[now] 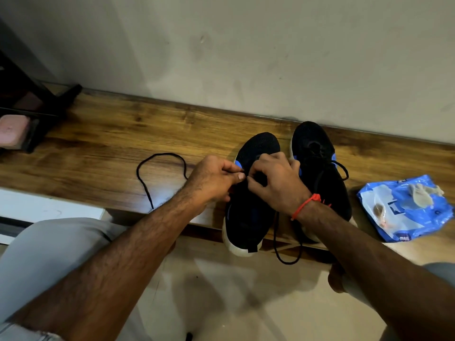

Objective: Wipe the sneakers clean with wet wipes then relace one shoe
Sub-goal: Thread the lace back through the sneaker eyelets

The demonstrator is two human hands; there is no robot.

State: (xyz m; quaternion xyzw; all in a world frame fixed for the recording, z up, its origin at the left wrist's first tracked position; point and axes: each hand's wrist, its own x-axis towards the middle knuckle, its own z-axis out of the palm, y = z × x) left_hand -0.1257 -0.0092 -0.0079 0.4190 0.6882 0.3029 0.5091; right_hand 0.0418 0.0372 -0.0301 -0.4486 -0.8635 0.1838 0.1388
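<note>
At the surface's [103, 134] near edge, the left sneaker [248, 212] lies toe toward the wall; both hands meet over its eyelets, left hand [213, 179] and right hand [275, 182] pinching the black lace [157, 173], which trails leftward.

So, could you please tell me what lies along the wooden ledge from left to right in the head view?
Pink box → loose black lace → left hand → right hand → blue wipes pack.

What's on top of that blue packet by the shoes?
A crumpled, greyish used wipe lies on top of the blue wipes packet. Whatever is inside the packet, or under it on the wooden ledge, is hidden.
</note>
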